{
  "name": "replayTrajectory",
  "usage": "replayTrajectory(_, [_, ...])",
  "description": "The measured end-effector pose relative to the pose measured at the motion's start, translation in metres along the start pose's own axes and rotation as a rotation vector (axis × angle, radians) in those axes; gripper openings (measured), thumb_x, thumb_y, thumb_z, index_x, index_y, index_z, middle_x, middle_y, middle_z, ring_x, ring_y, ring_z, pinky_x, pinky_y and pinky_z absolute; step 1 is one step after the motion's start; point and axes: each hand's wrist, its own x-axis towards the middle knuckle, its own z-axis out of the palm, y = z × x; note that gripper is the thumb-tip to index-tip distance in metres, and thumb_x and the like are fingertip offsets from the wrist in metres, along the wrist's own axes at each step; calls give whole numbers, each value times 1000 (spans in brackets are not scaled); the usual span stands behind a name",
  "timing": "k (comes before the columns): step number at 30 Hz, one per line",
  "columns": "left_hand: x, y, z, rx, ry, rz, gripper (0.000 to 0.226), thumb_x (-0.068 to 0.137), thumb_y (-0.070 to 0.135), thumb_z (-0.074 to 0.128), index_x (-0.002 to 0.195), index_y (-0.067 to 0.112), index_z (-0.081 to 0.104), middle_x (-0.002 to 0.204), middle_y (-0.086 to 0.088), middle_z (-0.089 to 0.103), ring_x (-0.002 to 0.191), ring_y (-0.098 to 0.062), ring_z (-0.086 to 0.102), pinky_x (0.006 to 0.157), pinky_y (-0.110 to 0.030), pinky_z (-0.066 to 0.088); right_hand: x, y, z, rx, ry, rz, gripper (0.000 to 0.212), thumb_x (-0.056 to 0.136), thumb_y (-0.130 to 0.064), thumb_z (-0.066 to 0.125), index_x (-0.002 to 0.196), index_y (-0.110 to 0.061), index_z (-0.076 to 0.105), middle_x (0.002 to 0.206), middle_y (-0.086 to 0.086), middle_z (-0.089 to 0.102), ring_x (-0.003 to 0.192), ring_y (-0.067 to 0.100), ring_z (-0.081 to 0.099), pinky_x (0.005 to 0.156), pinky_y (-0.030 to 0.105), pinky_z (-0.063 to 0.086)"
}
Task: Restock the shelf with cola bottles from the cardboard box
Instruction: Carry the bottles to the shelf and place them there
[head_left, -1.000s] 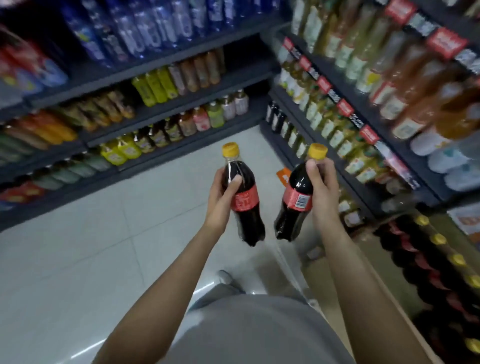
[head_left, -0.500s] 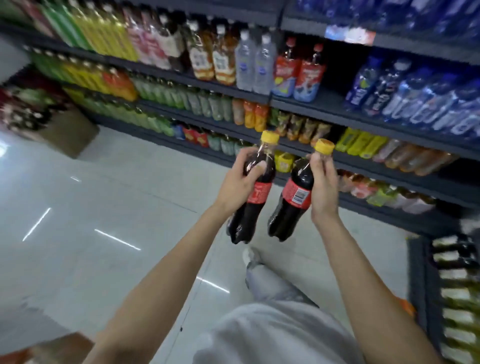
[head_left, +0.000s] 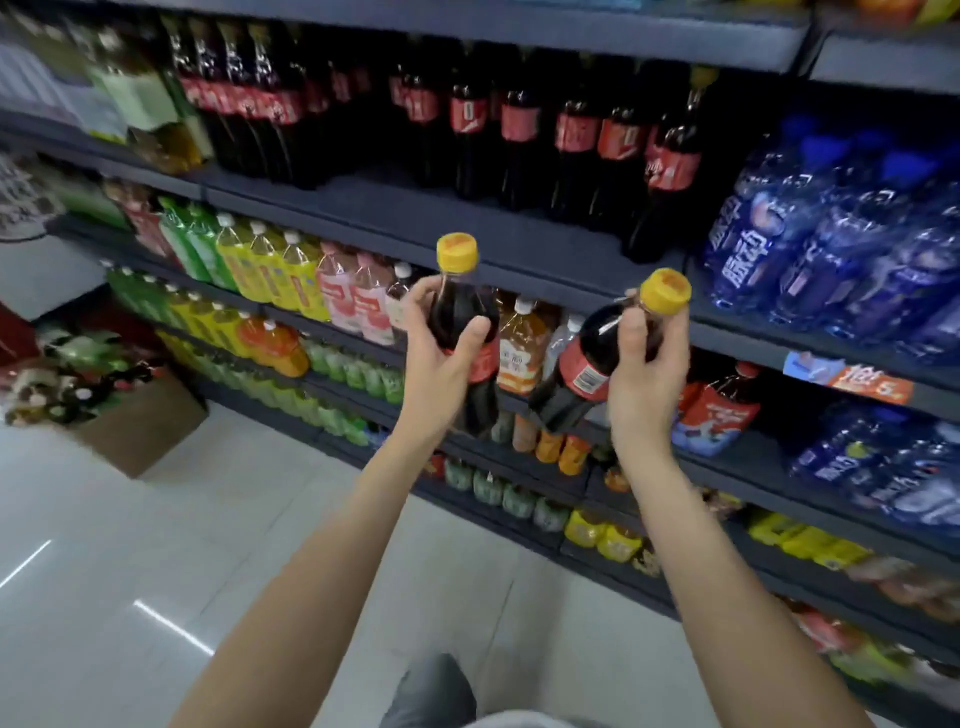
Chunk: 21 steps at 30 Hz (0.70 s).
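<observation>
My left hand (head_left: 439, 358) grips a cola bottle (head_left: 464, 317) with a yellow cap and red label, held nearly upright. In my right hand (head_left: 644, 374) is a second cola bottle (head_left: 587, 358), tilted with its yellow cap up to the right. Both are raised in front of the dark shelf unit. Above them, the cola shelf (head_left: 467, 223) carries a row of cola bottles (head_left: 571, 145) at its back, with bare shelf surface in front of them. The cardboard box is not identifiable among what I see.
Blue water bottles (head_left: 831, 249) fill the shelf to the right. Yellow, green and pink drink bottles (head_left: 270, 270) line the shelves at left and below. A brown carton (head_left: 140, 431) of mixed goods stands on the pale tiled floor (head_left: 156, 571) at left.
My view has swung from the other aisle side toward the cola shelf and risen. Both hands have lifted their bottles higher and moved slightly apart.
</observation>
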Motion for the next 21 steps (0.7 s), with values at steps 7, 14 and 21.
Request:
replayTrajectory(7, [169, -42, 41, -87, -157, 175, 49, 90, 34, 55, 126, 18, 27, 124, -7, 39, 122, -22, 43, 104, -30, 36, 118, 24, 54, -72, 286, -145, 16, 95, -22, 49, 104, -34, 44, 97, -18, 51, 90, -19, 50, 86, 3, 34])
replayTrajectory(14, [272, -86, 98, -184, -296, 78, 53, 87, 41, 59, 125, 18, 31, 129, -7, 41, 118, -15, 44, 99, -12, 34, 205, 59, 98, -302, 392, -141, 29, 86, -48, 52, 99, -22, 52, 94, -9, 61, 90, 2, 56, 85, 16, 41])
replayTrajectory(21, [306, -106, 121, -169, -309, 114, 77, 82, 26, 71, 141, 6, 26, 142, -12, 32, 129, -16, 33, 102, -9, 26, 229, 92, 116, -559, 365, -41, 67, 76, -46, 72, 128, -13, 46, 127, 4, 53, 120, 16, 48, 104, 36, 38])
